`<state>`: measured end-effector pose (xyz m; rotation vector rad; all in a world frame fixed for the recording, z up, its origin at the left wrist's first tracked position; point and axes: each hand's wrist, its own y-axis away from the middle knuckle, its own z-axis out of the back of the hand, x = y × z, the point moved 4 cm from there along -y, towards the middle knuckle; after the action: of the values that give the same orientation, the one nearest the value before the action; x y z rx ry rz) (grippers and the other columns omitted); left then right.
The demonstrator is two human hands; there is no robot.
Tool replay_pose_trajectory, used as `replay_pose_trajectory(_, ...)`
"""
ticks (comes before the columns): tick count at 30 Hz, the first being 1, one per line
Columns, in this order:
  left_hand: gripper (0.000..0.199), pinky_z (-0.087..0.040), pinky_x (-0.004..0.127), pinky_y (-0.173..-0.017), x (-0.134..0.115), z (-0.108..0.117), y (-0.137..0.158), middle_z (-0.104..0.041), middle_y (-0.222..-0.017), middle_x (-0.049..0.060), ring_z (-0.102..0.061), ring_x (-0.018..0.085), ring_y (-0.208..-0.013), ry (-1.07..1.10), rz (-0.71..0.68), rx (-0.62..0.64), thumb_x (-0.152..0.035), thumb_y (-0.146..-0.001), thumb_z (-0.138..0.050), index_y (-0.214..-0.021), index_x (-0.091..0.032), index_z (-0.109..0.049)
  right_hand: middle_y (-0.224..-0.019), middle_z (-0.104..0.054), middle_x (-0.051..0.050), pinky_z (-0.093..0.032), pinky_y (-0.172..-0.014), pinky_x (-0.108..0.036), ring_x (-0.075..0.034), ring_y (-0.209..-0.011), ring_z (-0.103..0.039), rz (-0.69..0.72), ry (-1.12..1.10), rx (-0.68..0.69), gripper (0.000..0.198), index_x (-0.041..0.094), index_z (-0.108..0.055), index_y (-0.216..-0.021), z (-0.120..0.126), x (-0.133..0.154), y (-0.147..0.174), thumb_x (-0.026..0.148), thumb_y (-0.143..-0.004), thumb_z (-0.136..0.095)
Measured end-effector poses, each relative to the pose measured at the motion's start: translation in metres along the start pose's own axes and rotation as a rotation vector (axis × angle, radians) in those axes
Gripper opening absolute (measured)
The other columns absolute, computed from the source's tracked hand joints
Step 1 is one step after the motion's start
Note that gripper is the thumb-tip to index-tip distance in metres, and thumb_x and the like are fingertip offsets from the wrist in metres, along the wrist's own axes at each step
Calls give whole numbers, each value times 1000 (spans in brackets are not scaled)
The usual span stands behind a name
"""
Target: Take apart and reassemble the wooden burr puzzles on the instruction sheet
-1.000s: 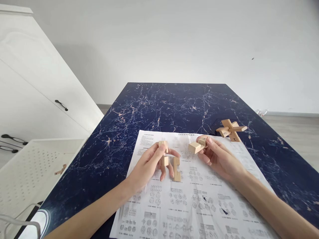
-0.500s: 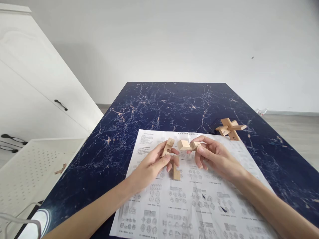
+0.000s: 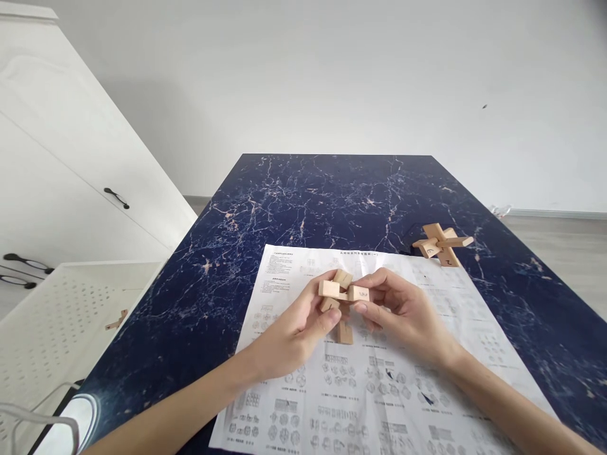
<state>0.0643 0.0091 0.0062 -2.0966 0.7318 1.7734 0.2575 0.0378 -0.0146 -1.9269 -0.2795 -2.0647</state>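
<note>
My left hand (image 3: 303, 322) is closed on notched wooden puzzle pieces (image 3: 330, 304), the thumb pressing on the near side. My right hand (image 3: 403, 309) pinches another notched wooden puzzle piece (image 3: 358, 294) with a mark on its end. This piece lies across the others, its far end close to my left fingers. One more wooden block (image 3: 345, 332) points down below the joined pieces, and part of it is hidden by my fingers. Beneath both hands lies a creased instruction sheet (image 3: 341, 404) printed with small diagrams.
An assembled wooden puzzle (image 3: 441, 244) with numbered pieces stands at the sheet's right upper corner. The blue marbled table (image 3: 322, 196) extends to a grey wall. On the left are a white cabinet (image 3: 95, 164) and a perforated white surface (image 3: 57, 316) holding a small wooden piece (image 3: 117, 320).
My right hand has moved left, bringing its puzzle piece across the pieces in my left hand. The gap between the pieces has closed.
</note>
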Motion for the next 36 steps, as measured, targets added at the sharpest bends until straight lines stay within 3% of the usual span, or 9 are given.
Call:
replay_pose_trajectory(6,54,-47,50,-112,3,-1,0,-55,-135,11,-58,27,-123,-12,32,27,-40,-112,-55,-161,-32,-36,-76,-68,0,-50,-58,-32,-16,-61,-62,58,107,-83,21,26,-72,-101,-2,5,2,43,-93,-83)
replay_pose_trajectory(13,33,-51,52,-107,3,-1,-2,-65,-121,12,-63,31,-118,-98,60,-15,-47,-108,-60,-128,-21,-61,-77,-70,-1,-51,-54,-31,-15,-58,-62,140,154,-120,17,26,-71,-97,-4,10,3,39,-94,-82)
replay_pose_trajectory(22,39,-56,47,-98,-1,0,1,-72,-110,11,-69,29,-106,-217,80,-38,-51,-105,-61,-125,-19,-69,-78,-70,0,-53,-55,-28,-13,-60,-60,284,266,-135,11,24,-68,-98,-3,18,7,31,-97,-77)
replay_pose_trajectory(26,33,-56,43,-93,-4,-2,1,-72,-108,9,-69,26,-102,-307,43,-20,-46,-107,-59,-126,-21,-70,-74,-68,0,-50,-54,-28,-14,-59,-59,266,269,-137,14,24,-65,-95,-2,17,8,34,-101,-73)
replay_pose_trajectory(36,31,-49,29,-62,-4,2,4,-71,-96,8,-65,22,-82,-463,-40,-46,-46,-105,-59,-118,-20,-72,-76,-69,-4,-48,-57,-29,-17,-66,-63,99,249,-33,34,22,-63,-90,-3,18,7,53,-104,-65)
